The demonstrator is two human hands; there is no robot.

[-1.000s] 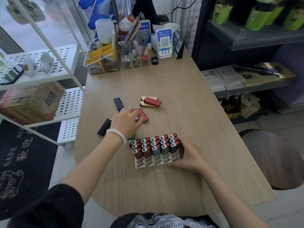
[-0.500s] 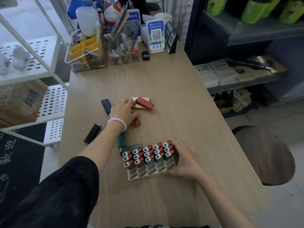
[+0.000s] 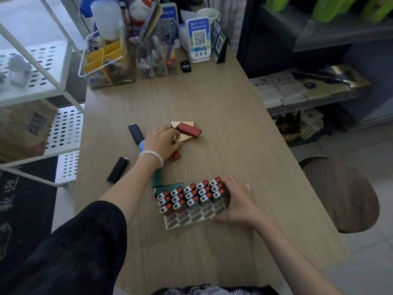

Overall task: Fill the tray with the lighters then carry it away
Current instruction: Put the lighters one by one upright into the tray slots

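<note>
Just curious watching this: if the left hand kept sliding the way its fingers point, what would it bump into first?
Probably the gold lighter at the left hand fingertips, with the red lighter lying across it.

I see everything through one wide-angle camera on my head, looking forward and steeply down along the table (image 3: 212, 99). My forearms enter from the bottom edge, close below the lens. The table's far end sits near the top, with shelving at both sides bowed by the lens.
</note>
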